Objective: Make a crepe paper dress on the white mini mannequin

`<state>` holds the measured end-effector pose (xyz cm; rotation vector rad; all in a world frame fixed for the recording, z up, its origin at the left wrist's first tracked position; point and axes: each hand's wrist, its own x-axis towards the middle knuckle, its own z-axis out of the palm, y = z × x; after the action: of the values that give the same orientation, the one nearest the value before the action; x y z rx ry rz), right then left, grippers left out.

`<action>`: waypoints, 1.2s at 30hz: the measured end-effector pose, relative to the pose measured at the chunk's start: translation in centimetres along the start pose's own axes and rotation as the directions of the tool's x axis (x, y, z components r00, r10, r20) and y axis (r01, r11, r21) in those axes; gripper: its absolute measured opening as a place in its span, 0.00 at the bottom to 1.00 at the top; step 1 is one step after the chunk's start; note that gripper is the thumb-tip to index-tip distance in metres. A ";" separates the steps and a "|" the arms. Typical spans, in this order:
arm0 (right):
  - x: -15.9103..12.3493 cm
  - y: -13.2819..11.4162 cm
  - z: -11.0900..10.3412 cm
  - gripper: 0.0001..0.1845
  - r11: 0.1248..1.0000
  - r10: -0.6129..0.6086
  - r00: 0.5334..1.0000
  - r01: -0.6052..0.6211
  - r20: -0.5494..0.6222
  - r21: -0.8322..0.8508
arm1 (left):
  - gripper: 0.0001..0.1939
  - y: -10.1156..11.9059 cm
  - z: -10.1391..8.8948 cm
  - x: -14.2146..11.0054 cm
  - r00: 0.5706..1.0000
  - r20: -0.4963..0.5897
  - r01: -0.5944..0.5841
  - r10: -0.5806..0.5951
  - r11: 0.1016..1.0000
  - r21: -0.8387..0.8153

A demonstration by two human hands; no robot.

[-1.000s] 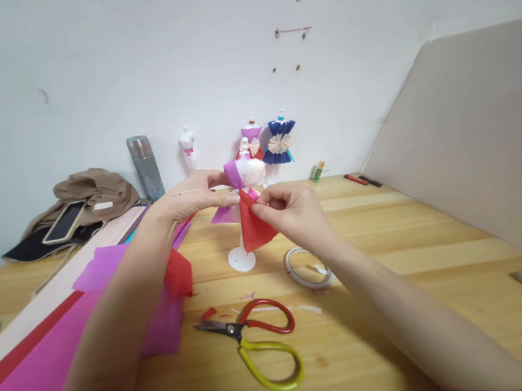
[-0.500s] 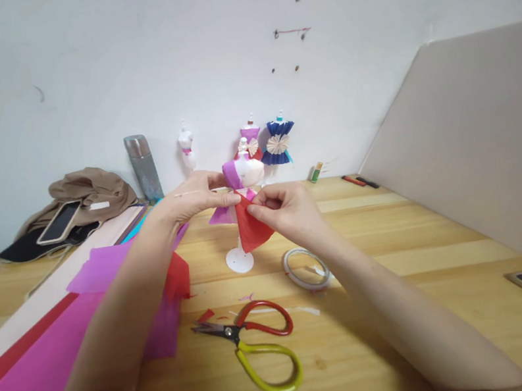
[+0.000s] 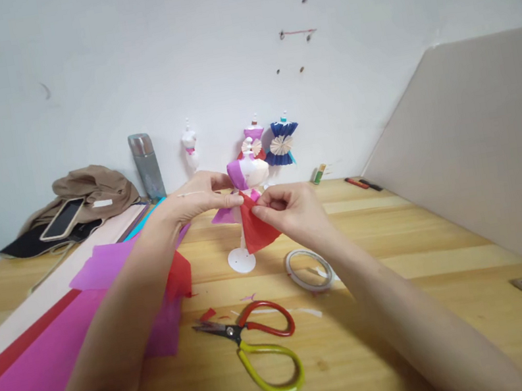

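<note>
On the small green-and-yellow tube by the wall, any print is too small for you to read. The same goes for the white tag on the brown cloth.

Your left hand is clamped on the small dress form: the fingers reach behind its purple-and-white body, partly hidden, and the thumb lies in front, its tip at the upper corner of the red paper. Your right hand is closed in a pinch, thumb and index finger together on that paper near its upper edge, the other fingers curled in. Your two hands are near each other but apart, with the red paper between them, hanging in front of the form's skirt. The form stands upright over its round white base on the wooden table.

Nearer you lie open scissors with one red and one yellow handle, and a tape roll is below your right hand. Coloured paper sheets spread under your left forearm. Behind, near the wall, you have a white form, a purple-and-red form and a blue form, beside them the tube.
</note>
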<state>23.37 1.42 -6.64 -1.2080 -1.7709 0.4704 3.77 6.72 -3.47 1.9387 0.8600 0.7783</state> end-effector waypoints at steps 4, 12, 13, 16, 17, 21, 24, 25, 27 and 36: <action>0.1 0.0 0.0 0.13 1.000 -0.005 1.000 0.005 -0.004 0.021 | 0.24 0.1 0.1 0.1 1.000 0.025 0.006 -0.005 1.000 -0.020; 0.1 0.0 0.1 0.11 0.997 0.032 0.999 -0.031 -0.013 0.066 | 0.15 -0.2 -1.5 -0.2 0.997 0.018 -0.073 0.071 0.992 0.108; 0.1 0.0 0.2 0.12 0.997 0.034 0.999 -0.033 -0.014 0.064 | 0.14 -0.3 -1.7 -0.2 0.998 0.001 -0.069 0.070 0.988 0.137; 0.1 0.0 0.3 0.12 0.998 0.031 0.999 -0.030 -0.011 0.058 | 0.15 -0.5 -1.8 -0.2 0.997 -0.022 -0.064 0.068 0.985 0.161; 0.1 0.0 0.3 0.12 0.998 0.028 1.000 -0.027 -0.009 0.058 | 0.15 -0.5 -1.8 -0.2 0.997 -0.021 -0.067 0.071 0.985 0.162; 0.1 0.2 0.4 0.11 0.998 0.016 1.000 -0.015 -0.010 0.057 | 0.14 -0.4 -1.2 -0.1 0.996 -0.023 -0.078 0.084 0.978 0.192; 0.1 0.3 0.4 0.11 0.999 0.012 1.000 -0.011 -0.013 0.050 | 0.13 -0.3 -0.8 0.0 0.994 -0.056 -0.085 0.098 0.978 0.190; 0.1 0.3 0.4 0.12 0.999 0.012 1.000 -0.011 -0.014 0.047 | 0.13 -0.3 -0.7 0.1 0.992 -0.068 -0.093 0.107 0.978 0.185; 0.1 0.2 0.3 0.12 0.999 0.014 1.000 -0.013 -0.013 0.042 | 0.14 -0.3 -0.6 0.3 0.989 -0.083 -0.108 0.124 0.979 0.172; 0.1 0.2 0.2 0.12 0.999 0.030 0.999 -0.031 0.015 0.045 | 0.15 -0.6 -0.5 0.5 0.995 -0.077 -0.064 0.071 0.994 0.084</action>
<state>23.27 1.59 -6.83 -1.2045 -1.7474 0.5354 3.51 7.62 -3.65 2.0288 0.8896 0.8777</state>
